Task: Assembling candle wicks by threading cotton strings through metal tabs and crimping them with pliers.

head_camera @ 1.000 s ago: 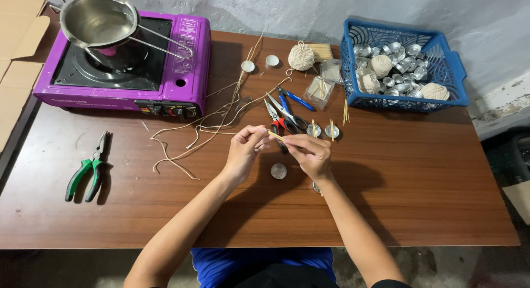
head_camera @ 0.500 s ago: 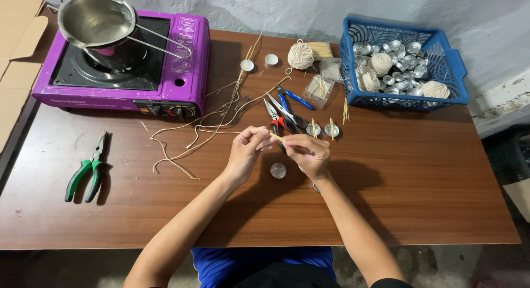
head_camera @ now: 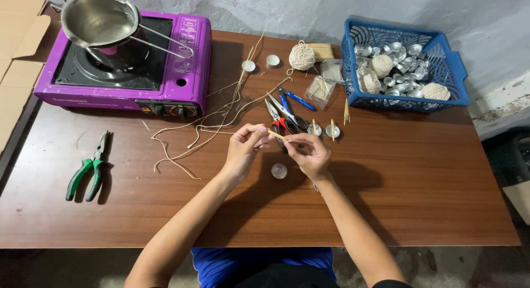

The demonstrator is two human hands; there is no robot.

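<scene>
Your left hand [head_camera: 244, 147] and right hand [head_camera: 310, 153] pinch a thin stick [head_camera: 277, 135] between their fingers above an empty cup [head_camera: 279, 170], while two cups [head_camera: 323, 130] already hold sticks and many sit unfilled in the basket [head_camera: 450, 72].

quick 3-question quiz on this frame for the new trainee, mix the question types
1. True or false: the green-handled pliers lie inside the blue plastic basket.
2. What do the left hand and right hand pinch between them? A) a thin pale wick stick B) the ball of white string C) the red-handled scissors
3. Which small item lies on the brown wooden table just below the hands?

Key
1. False: they lie on the table, left of the hands.
2. A
3. A small round metal cup.
</scene>
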